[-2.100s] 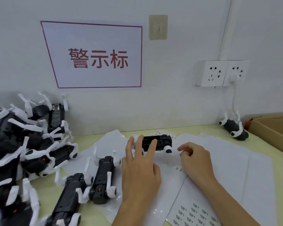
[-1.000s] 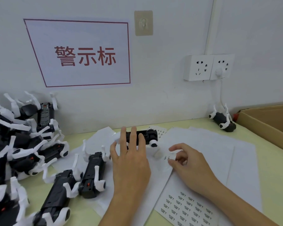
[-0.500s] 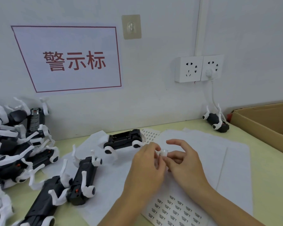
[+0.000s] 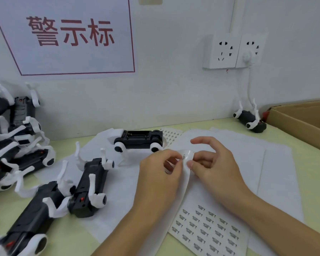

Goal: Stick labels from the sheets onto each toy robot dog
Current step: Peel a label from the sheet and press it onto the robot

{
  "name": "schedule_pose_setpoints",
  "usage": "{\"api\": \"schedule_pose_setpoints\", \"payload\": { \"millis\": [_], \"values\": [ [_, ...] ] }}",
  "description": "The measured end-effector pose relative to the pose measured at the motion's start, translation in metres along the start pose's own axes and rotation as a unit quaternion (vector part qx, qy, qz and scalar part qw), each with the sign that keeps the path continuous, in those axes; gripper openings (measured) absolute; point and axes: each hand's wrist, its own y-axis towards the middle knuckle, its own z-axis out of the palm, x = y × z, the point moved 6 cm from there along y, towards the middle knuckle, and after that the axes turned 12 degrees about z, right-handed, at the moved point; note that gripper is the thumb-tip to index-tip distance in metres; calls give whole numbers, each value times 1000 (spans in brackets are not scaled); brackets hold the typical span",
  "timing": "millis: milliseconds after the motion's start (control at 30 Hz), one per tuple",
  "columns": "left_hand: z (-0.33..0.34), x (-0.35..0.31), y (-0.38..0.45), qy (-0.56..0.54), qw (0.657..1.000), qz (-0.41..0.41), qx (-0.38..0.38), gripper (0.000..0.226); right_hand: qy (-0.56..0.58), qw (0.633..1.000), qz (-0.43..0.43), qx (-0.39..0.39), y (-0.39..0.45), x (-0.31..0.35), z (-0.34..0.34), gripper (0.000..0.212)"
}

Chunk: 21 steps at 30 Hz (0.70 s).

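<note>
**Label sheet corner held in both hands above the desk**

The left hand [image 4: 161,172] and right hand [image 4: 212,167] meet over the white paper near the middle of the desk [image 4: 318,182]. The fingers of both hands are curled and pinch the lifted, curled-over corner of a label sheet [image 4: 209,230]; the left thumb and forefinger hold it from the left, the right thumb and forefinger from the right. Whether a single label is already peeled free cannot be told. The remainder of the sheet lies flat on the desk toward the near edge, with rows of small printed labels facing up.

The nearest toy robot dog [image 4: 139,140] lies just beyond the hands on the paper, underside facing the camera, with its long axis running left to right, parallel to the wall. Two further dogs [image 4: 89,187] lie to the left, their long axes running from near-left to far-right, legs up. A pile of dogs [image 4: 13,137] occupies the far left. One dog [image 4: 249,121] rests by the wall, beside a cardboard box [image 4: 303,122].
</note>
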Motion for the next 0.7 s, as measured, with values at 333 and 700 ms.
{"api": "schedule_pose_setpoints", "payload": {
  "millis": [333,700],
  "values": [
    [7,-5,3,76,996,12,47,18,-27,999,-9,-37,2,-4,-2,45],
    [5,3,3,18,999,-13,23,19,-88,992,-77,-46,0,1,2,50]
  ]
}}
